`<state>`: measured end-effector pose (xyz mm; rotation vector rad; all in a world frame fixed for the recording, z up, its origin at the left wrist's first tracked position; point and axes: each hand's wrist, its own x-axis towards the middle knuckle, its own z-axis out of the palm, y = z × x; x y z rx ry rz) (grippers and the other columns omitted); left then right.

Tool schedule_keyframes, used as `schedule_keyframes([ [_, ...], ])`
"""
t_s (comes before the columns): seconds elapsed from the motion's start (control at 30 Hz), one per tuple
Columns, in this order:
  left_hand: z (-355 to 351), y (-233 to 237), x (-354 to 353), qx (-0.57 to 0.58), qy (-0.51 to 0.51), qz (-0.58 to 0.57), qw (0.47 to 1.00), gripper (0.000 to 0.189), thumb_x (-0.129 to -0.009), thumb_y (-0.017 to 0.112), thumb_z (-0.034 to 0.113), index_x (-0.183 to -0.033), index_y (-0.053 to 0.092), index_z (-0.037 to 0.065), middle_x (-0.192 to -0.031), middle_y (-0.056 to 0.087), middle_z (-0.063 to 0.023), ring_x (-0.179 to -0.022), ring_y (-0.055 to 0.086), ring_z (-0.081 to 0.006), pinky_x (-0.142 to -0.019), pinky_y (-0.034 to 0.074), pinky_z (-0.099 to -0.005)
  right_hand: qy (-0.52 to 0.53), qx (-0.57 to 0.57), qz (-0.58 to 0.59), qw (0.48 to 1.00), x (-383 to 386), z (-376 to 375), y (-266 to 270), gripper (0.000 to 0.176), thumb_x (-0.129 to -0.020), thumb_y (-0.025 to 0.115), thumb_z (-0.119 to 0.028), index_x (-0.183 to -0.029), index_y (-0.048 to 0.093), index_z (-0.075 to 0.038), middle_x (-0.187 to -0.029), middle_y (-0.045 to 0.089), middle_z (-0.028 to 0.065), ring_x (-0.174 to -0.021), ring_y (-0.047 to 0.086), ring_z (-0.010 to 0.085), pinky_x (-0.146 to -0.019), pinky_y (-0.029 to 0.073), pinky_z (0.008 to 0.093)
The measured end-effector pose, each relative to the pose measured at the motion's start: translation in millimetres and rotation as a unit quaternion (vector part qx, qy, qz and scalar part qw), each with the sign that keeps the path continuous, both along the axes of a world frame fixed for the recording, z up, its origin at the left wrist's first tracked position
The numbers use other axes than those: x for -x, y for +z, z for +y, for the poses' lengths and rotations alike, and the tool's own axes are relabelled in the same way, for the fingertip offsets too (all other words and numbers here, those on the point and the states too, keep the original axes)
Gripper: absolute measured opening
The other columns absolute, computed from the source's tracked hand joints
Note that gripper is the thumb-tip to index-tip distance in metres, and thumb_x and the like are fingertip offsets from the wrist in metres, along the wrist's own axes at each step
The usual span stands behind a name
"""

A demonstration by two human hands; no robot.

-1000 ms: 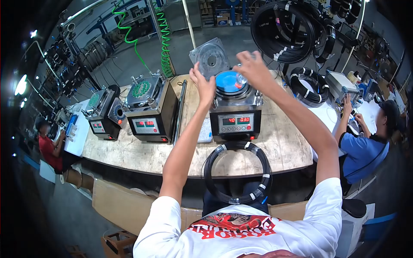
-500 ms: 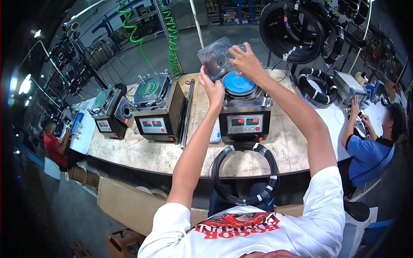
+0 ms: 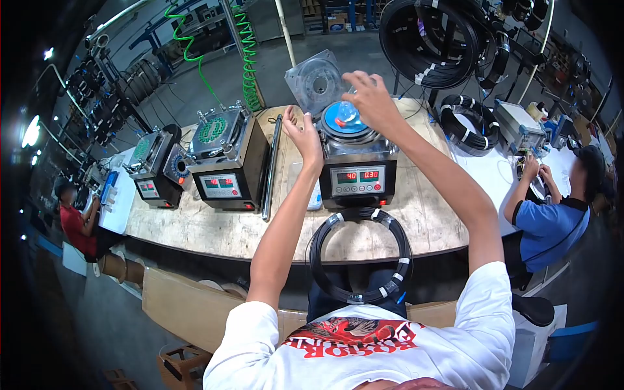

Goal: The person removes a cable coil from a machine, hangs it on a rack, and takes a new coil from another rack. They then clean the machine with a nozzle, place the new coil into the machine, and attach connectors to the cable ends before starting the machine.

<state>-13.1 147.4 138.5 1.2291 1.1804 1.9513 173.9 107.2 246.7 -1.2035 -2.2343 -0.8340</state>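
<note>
My right hand (image 3: pixel 372 101) is wrapped round a small clear bottle (image 3: pixel 349 113) with a red-orange tip, tilted down over the blue disc (image 3: pixel 346 129) on top of the nearest machine (image 3: pixel 357 179). At the disc's left side is my left hand (image 3: pixel 303 135), fingers apart and holding nothing. A grey metal plate with a round centre (image 3: pixel 318 81) stands tilted up behind the disc. Red digits glow on the machine's front panel. Below, a coil of black cable (image 3: pixel 315 250) overlaps the table's front edge and my lap.
Two similar machines with green discs (image 3: pixel 221 153) (image 3: pixel 149 166) stand to the left, with a metal bar (image 3: pixel 271 169) alongside. Green coiled hoses (image 3: pixel 246 58) hang behind. Black cable coils (image 3: pixel 469 123) lie to the right. One person (image 3: pixel 552 224) sits at the right, another (image 3: pixel 77 218) at the left.
The plate has come away from my left hand, which has lowered and opened. My right hand has brought the bottle over the blue disc. The view has shifted slightly.
</note>
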Motion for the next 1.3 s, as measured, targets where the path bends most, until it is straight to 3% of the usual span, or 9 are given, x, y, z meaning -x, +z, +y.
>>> schedule_keyframes([
  [0.17, -31.6, 41.3, 1.4, -0.008, -0.027, 0.046, 0.999, 0.052, -0.102, 0.069, 0.033, -0.144, 0.055, 0.004, -0.133, 0.056, -0.0111, -0.118, 0.053, -0.0181, -0.102, 0.043, -0.0344, 0.034, 0.145, 0.333, 0.931, 1.0, 11.6, -11.2, 0.049, -0.074, 0.083, -0.009, -0.122, 0.074, -0.014, -0.132, 0.063, 0.0118, -0.130, 0.054, 0.0297, -0.104, 0.048, 0.0420],
  [0.23, -35.2, 63.9, 1.2, 0.019, -0.169, 0.023, 0.985, 0.060, -0.097, 0.075, 0.033, -0.143, 0.058, -0.001, -0.123, 0.067, -0.0084, -0.100, 0.061, -0.0117, -0.089, 0.048, -0.0284, 0.093, 0.144, 0.361, 0.917, 6.2, 15.2, -14.3, 0.052, -0.075, 0.084, -0.012, -0.126, 0.073, -0.015, -0.128, 0.066, 0.0137, -0.128, 0.057, 0.0308, -0.103, 0.049, 0.0406],
  [0.3, -35.5, 70.8, 8.0, 0.015, -0.313, -0.020, 0.950, 0.053, -0.097, 0.077, 0.026, -0.139, 0.060, -0.001, -0.119, 0.069, -0.0074, -0.103, 0.063, -0.0117, -0.093, 0.048, -0.0275, 0.155, 0.161, 0.375, 0.900, 14.4, 16.4, -16.6, 0.056, -0.076, 0.086, -0.015, -0.130, 0.070, -0.015, -0.129, 0.067, 0.0150, -0.128, 0.058, 0.0330, -0.104, 0.049, 0.0410],
  [0.4, -30.4, 77.2, 28.8, -0.034, -0.285, -0.002, 0.958, 0.046, -0.095, 0.079, 0.019, -0.134, 0.063, -0.001, -0.120, 0.071, -0.0056, -0.112, 0.065, -0.0118, -0.101, 0.049, -0.0284, 0.247, 0.209, 0.366, 0.873, 17.7, 5.8, -5.7, 0.064, -0.081, 0.086, -0.024, -0.141, 0.063, -0.016, -0.139, 0.064, 0.0163, -0.130, 0.058, 0.0368, -0.110, 0.046, 0.0429],
  [0.57, -47.1, 90.0, 88.0, -0.076, -0.214, 0.049, 0.973, 0.044, -0.096, 0.079, 0.020, -0.130, 0.059, 0.000, -0.121, 0.071, -0.0082, -0.113, 0.065, -0.0128, -0.103, 0.049, -0.0293, 0.205, 0.154, 0.303, 0.918, -3.8, 14.2, -18.3, 0.054, -0.091, 0.078, -0.024, -0.142, 0.063, -0.016, -0.134, 0.066, 0.0178, -0.126, 0.062, 0.0319, -0.105, 0.049, 0.0402],
  [0.7, -44.7, 56.8, 142.7, -0.017, -0.056, 0.179, 0.982, 0.056, -0.088, 0.086, 0.025, -0.128, 0.056, -0.001, -0.116, 0.071, -0.0097, -0.111, 0.067, -0.0163, -0.097, 0.054, -0.0317, 0.153, 0.171, 0.337, 0.913, -30.1, 30.6, -46.3, 0.046, -0.094, 0.074, -0.024, -0.138, 0.065, -0.014, -0.126, 0.068, 0.0163, -0.116, 0.065, 0.0290, -0.099, 0.051, 0.0397],
  [0.87, -45.0, -30.5, 183.8, 0.085, -0.028, 0.321, 0.943, 0.058, -0.080, 0.090, 0.023, -0.126, 0.058, 0.005, -0.098, 0.070, -0.0086, -0.090, 0.067, -0.0158, -0.080, 0.055, -0.0346, 0.098, 0.165, 0.416, 0.889, -28.0, 27.3, -53.5, 0.034, -0.096, 0.072, -0.017, -0.128, 0.069, -0.008, -0.105, 0.070, 0.0166, -0.097, 0.068, 0.0283, -0.089, 0.053, 0.0380],
  [1.13, -53.7, -123.7, 192.5, 0.218, -0.044, 0.357, 0.907, 0.078, -0.068, 0.095, 0.027, -0.131, 0.055, 0.004, -0.097, 0.070, -0.0152, -0.091, 0.070, -0.0276, -0.086, 0.055, -0.0383, 0.080, 0.140, 0.474, 0.866, -24.3, 20.5, -50.4, 0.026, -0.100, 0.067, -0.013, -0.123, 0.070, -0.003, -0.099, 0.072, 0.0120, -0.083, 0.068, 0.0165, -0.077, 0.055, 0.0312],
  [1.3, -45.5, -97.8, 190.0, 0.299, -0.122, 0.469, 0.822, 0.106, -0.076, 0.084, 0.064, -0.156, 0.042, 0.009, -0.131, 0.065, -0.0317, -0.129, 0.062, -0.0420, -0.104, 0.049, -0.0452, 0.084, 0.128, 0.487, 0.860, -24.8, 22.8, -54.3, 0.023, -0.099, 0.067, -0.014, -0.119, 0.071, -0.002, -0.091, 0.072, 0.0113, -0.075, 0.066, 0.0147, -0.072, 0.055, 0.0300],
])
